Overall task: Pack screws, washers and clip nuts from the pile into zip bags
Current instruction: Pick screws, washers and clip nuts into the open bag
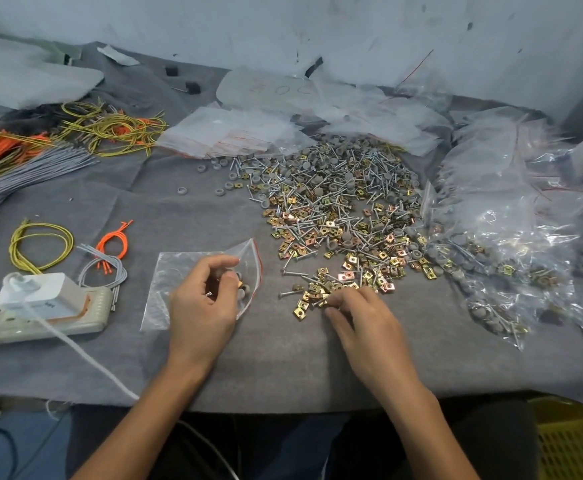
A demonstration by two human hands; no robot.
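- One zip bag (165, 271) lies open on the bench (283, 368), near the single pile (338, 209).
- The left hand (203, 303) curls at the bag's mouth, pinching the gathered pieces (241, 287). About two washers and one clip nut show.
- The right hand (363, 323) bends its fingertips onto loose clip nuts (309, 299); I cannot tell whether it has pinched any.
- Step: likely gathering one set; next, lift a nut cleanly and drop it into the mouth.
- The pile is too dense to count.

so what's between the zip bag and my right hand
Head view: from zip bag to right hand, mostly bare grey cloth, one loose screw, then a few clip nuts.
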